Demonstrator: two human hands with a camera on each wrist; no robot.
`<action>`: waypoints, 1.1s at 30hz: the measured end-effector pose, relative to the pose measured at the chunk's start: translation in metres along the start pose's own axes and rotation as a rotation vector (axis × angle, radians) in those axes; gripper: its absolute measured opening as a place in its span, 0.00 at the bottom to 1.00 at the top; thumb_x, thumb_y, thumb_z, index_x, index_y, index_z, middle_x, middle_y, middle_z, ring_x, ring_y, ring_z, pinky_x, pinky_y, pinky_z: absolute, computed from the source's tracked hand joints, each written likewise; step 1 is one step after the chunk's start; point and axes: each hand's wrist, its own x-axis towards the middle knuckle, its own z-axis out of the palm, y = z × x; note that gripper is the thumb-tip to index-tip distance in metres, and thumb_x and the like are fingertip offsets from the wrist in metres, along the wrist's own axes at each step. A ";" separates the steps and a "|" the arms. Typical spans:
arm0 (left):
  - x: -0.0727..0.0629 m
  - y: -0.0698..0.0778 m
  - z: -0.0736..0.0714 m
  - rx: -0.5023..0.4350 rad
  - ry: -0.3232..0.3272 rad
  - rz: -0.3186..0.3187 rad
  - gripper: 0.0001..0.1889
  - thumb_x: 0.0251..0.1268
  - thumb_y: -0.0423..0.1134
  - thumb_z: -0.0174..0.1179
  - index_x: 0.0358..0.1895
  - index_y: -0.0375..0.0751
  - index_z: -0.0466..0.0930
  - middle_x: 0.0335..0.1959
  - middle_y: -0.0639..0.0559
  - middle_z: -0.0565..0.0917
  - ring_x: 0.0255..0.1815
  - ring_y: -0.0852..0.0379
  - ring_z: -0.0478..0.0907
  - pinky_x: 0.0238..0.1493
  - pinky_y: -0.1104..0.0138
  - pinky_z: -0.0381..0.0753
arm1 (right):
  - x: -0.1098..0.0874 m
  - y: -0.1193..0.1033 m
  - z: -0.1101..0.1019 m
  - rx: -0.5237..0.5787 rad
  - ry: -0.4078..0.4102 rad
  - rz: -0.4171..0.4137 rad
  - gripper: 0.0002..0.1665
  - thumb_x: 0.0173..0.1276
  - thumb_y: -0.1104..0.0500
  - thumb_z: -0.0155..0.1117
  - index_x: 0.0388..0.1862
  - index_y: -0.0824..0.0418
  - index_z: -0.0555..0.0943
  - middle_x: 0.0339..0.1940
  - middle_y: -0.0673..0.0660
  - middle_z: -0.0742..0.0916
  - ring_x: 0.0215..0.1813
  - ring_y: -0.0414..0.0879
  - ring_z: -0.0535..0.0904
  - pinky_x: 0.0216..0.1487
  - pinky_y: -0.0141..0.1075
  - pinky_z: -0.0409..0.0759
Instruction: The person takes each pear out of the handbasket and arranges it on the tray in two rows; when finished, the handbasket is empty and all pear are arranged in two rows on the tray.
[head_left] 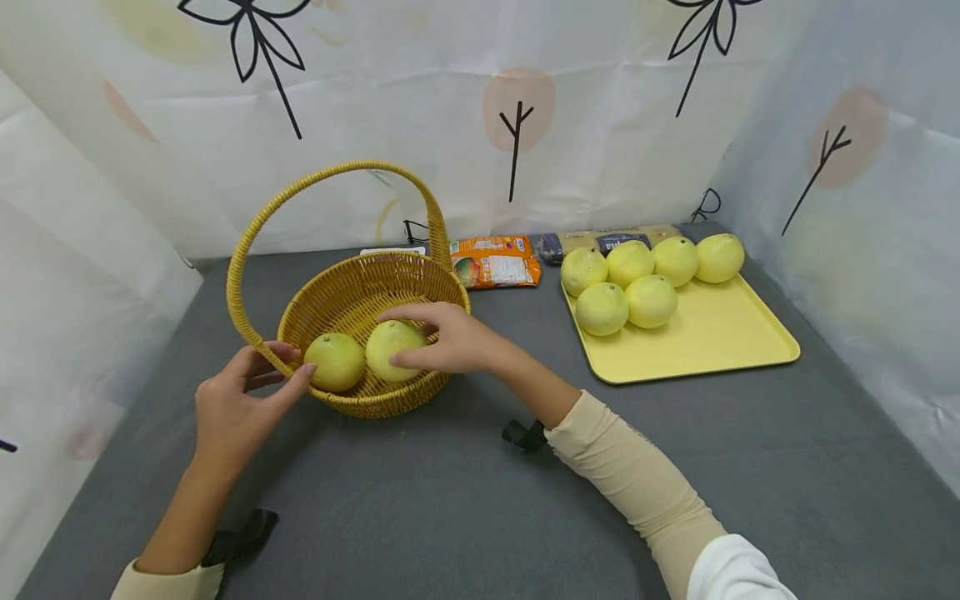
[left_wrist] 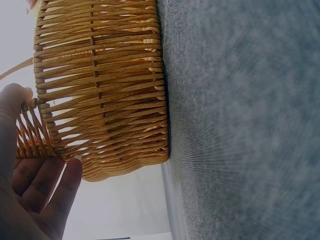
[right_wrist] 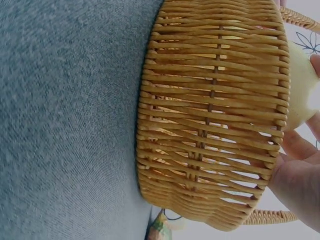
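Observation:
A wicker basket (head_left: 352, 287) with a tall arched handle (head_left: 240, 258) stands on the grey cloth. My left hand (head_left: 240, 400) grips the near foot of that handle at the rim, thumb on one side and fingers on the other, as the left wrist view also shows. Two round yellow-green fruits, like small pomelos, are in the basket. The left fruit (head_left: 336, 363) sits close to my left fingertips. Around the right fruit (head_left: 392, 348) my right hand (head_left: 450, 337) curls its thumb and fingers. From the right wrist view, this fruit (right_wrist: 300, 85) shows above the rim.
A yellow tray (head_left: 720, 333) on the right bears several more such fruits (head_left: 651, 301) toward its back left. Behind the basket lies an orange packet (head_left: 495, 261), with a long brown package (head_left: 607, 240) beside it. Patterned white cloth (head_left: 600, 108) hangs along the back and sides.

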 end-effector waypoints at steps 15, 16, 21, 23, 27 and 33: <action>0.000 0.000 0.000 -0.005 -0.005 0.000 0.17 0.49 0.30 0.77 0.43 0.35 0.84 0.39 0.49 0.87 0.39 0.74 0.82 0.42 0.83 0.79 | -0.017 -0.008 -0.014 0.081 0.102 0.020 0.29 0.74 0.56 0.62 0.73 0.53 0.73 0.57 0.53 0.82 0.47 0.47 0.81 0.43 0.38 0.82; 0.000 0.001 0.000 -0.005 -0.005 -0.002 0.17 0.49 0.30 0.77 0.43 0.35 0.84 0.39 0.49 0.87 0.39 0.74 0.82 0.42 0.83 0.79 | -0.019 -0.009 -0.016 0.085 0.105 0.015 0.28 0.74 0.56 0.62 0.72 0.53 0.73 0.57 0.53 0.82 0.47 0.47 0.81 0.43 0.38 0.82; 0.000 0.001 0.000 -0.007 -0.008 -0.008 0.17 0.49 0.30 0.78 0.44 0.36 0.84 0.39 0.50 0.87 0.40 0.74 0.82 0.42 0.83 0.79 | -0.027 -0.011 -0.024 0.089 0.120 -0.023 0.28 0.74 0.58 0.61 0.72 0.57 0.73 0.57 0.54 0.82 0.46 0.48 0.81 0.44 0.39 0.82; 0.000 0.001 0.000 -0.008 -0.008 -0.009 0.18 0.49 0.30 0.78 0.44 0.36 0.84 0.39 0.49 0.87 0.40 0.74 0.82 0.42 0.83 0.79 | -0.030 -0.012 -0.027 0.087 0.126 -0.035 0.28 0.74 0.59 0.61 0.72 0.58 0.73 0.58 0.55 0.81 0.47 0.48 0.80 0.45 0.39 0.81; 0.000 0.000 0.000 -0.017 -0.003 -0.006 0.18 0.48 0.29 0.78 0.43 0.36 0.84 0.39 0.48 0.87 0.39 0.73 0.82 0.42 0.83 0.79 | -0.037 -0.013 -0.034 0.084 0.139 -0.043 0.28 0.74 0.60 0.61 0.72 0.60 0.72 0.61 0.56 0.80 0.49 0.49 0.79 0.46 0.40 0.81; 0.000 -0.001 0.000 -0.025 0.001 -0.001 0.18 0.46 0.27 0.78 0.43 0.36 0.85 0.39 0.48 0.87 0.39 0.72 0.83 0.42 0.82 0.79 | -0.047 -0.014 -0.044 0.081 0.153 -0.050 0.28 0.75 0.61 0.60 0.72 0.61 0.72 0.61 0.56 0.80 0.50 0.49 0.79 0.47 0.42 0.81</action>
